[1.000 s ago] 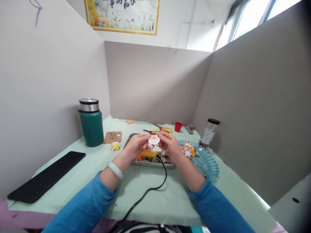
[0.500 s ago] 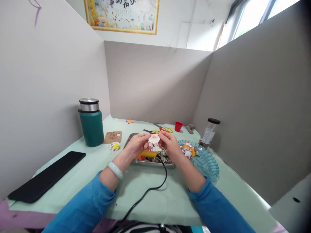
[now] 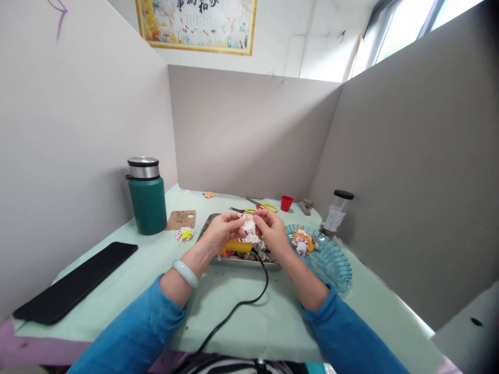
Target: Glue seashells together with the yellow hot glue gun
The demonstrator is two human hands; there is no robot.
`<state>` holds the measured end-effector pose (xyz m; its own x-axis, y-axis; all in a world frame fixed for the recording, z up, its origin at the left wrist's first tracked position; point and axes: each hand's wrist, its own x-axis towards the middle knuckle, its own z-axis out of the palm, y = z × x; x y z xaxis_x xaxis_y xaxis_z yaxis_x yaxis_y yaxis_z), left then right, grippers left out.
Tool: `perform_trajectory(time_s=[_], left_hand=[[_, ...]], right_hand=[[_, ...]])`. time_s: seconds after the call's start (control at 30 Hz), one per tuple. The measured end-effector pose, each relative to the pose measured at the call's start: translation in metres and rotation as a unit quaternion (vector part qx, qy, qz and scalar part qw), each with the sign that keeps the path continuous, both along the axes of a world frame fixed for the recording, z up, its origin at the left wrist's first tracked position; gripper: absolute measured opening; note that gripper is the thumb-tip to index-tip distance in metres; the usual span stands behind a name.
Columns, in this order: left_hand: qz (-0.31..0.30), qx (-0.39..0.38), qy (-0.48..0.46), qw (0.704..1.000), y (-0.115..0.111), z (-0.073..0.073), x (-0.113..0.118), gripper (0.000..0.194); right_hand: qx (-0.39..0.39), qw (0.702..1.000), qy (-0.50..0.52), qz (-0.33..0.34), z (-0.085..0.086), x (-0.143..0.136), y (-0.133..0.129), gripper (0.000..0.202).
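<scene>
White piece (image 3: 248, 223), orange-marked, one: above the metal tray (image 3: 249, 264), pinched in the fingers of left hand (image 3: 221, 232) and right hand (image 3: 271, 232). Yellow tool (image 3: 238, 246), one: at the tray's near edge. Blue plate (image 3: 340, 264), one: toward the right edge of the table (image 3: 280, 327).

Grey partition panels (image 3: 249, 130), white wall (image 3: 286, 26), gold-framed poster (image 3: 197, 28), bright window (image 3: 401, 26), pale green tablecloth (image 3: 280, 322)

Left hand (image 3: 221, 232) fingertips shifted inward, now overlapping the left part of the white disc with orange markings (image 3: 248, 222). Less of its face shows than before, when its rounded outline was nearly whole. White edge now peeks above the left fingertips.
</scene>
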<state>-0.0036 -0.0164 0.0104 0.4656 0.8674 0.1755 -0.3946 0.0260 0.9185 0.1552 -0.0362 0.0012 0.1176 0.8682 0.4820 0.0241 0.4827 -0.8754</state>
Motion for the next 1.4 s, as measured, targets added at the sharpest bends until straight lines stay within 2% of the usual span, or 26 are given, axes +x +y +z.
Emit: perform_trajectory(time_s=[0.4,0.6,0.97,1.27,1.4], left_hand=[[0.051,0.039,0.023,0.998,0.002,-0.001,0.002,0.031],[0.104,0.084,0.048,0.99,0.005,-0.006,0.003,0.031],[0.161,0.184,0.075,0.967,-0.008,0.005,0.009,0.031],[0.225,0.306,0.128,0.916,-0.009,0.003,0.005,0.023],[0.218,0.301,0.117,0.921,-0.009,0.004,0.005,0.021]], right_hand=[[0.047,0.998,-0.042,-0.031,-0.003,-0.001,-0.001,0.021],[0.073,0.994,-0.065,-0.044,-0.005,-0.003,0.0,0.023],[0.138,0.977,-0.136,-0.09,-0.002,-0.003,-0.007,0.014],[0.176,0.963,-0.177,-0.104,-0.002,-0.002,-0.01,0.011],[0.187,0.959,-0.189,-0.102,-0.002,-0.001,-0.011,0.012]])
